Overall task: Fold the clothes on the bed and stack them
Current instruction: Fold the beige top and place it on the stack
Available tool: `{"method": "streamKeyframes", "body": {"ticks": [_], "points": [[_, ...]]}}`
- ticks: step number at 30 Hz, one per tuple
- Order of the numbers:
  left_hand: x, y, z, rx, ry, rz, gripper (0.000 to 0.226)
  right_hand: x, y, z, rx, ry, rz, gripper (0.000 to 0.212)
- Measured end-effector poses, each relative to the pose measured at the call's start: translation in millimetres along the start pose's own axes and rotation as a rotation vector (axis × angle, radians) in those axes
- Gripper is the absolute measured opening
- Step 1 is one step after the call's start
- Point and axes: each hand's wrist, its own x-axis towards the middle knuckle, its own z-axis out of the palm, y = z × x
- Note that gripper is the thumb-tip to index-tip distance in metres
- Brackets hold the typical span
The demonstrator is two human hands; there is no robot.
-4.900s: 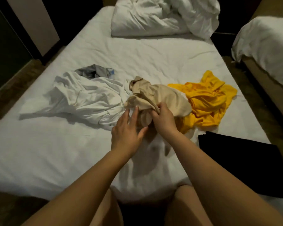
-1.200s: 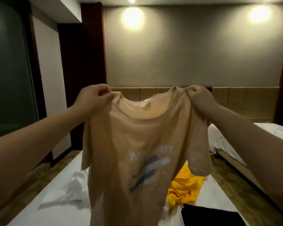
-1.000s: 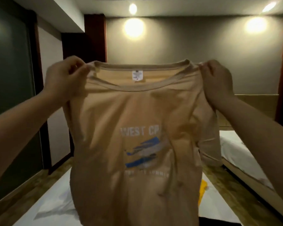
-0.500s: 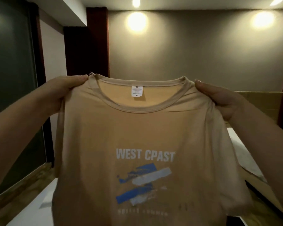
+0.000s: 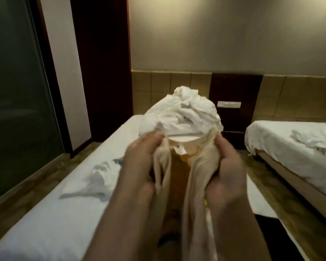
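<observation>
The person holds the beige T-shirt (image 5: 197, 173) in the air above the bed (image 5: 45, 225), in front of the chest, with a hand on either side of the neckline. The left hand (image 5: 139, 164) has its fingers curled together and clamped on a bunch of cloth by the collar. The right hand (image 5: 229, 166) grips the other side the same way, though blur hides the single fingers. The shirt's collar end, with its white label (image 5: 180, 150), points up and away from the person. Its long axis runs from there down toward the bottom of the view, the cloth hanging in loose vertical folds between the forearms. A crumpled white garment (image 5: 96, 183) lies on the sheet to the left. A heaped white duvet (image 5: 183, 113) sits at the far end of the bed.
</observation>
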Motion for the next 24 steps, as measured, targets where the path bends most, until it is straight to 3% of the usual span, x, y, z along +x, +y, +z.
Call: {"method": "streamKeyframes", "body": {"ticks": [4, 7, 10, 14, 18, 24], "points": [[-4.7, -54.7, -7.8, 0.349, 0.051, 0.185, 0.019, -2.6, 40.3, -25.3, -0.382, 0.125, -0.19, 0.016], [-3.3, -65.0, -13.8, 0.445, 0.059, 0.272, 0.019, -4.2, 51.4, -26.4, -0.513, 0.075, -0.221, 0.014], [-0.2, -69.8, -19.0, 0.446, 0.085, 0.267, 0.017, -10.5, 64.6, -26.2, -0.532, -0.018, -0.216, 0.011], [6.3, -76.8, -28.1, 0.477, 0.131, 0.26, 0.014, -6.6, 77.7, -34.3, -0.744, -0.086, -0.307, 0.01], [9.4, -80.6, -30.1, 0.452, 0.148, 0.262, 0.015, -2.6, 82.3, -41.9, -0.909, -0.079, -0.382, 0.011], [13.5, -83.8, -31.6, 0.472, 0.134, 0.258, 0.014, 0.1, 87.5, -46.0, -0.96, -0.061, -0.42, 0.011]]}}
